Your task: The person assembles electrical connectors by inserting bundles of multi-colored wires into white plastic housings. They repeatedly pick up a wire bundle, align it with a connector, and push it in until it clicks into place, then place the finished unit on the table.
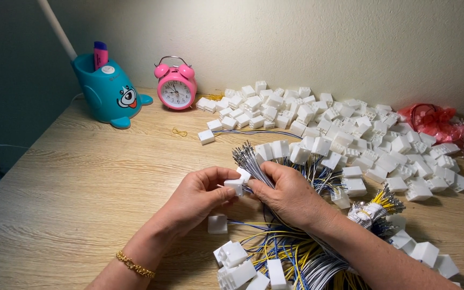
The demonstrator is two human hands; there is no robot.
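My left hand (197,196) pinches a small white plastic connector housing (236,184) between thumb and fingers at the middle of the wooden table (81,182). My right hand (288,193) meets it from the right and grips a bundle of grey wires (251,158) whose metal tips fan out up and to the left. Its fingertips touch the connector. A gold bracelet (134,265) sits on my left wrist. Another loose white connector (217,224) lies just below my left hand.
A large heap of white connectors (350,129) covers the table's back right. Finished connectors with yellow, blue and grey wires (275,258) lie under my forearms. A pink alarm clock (176,85) and a teal pen holder (108,91) stand at the back left. A red bag (430,118) is far right.
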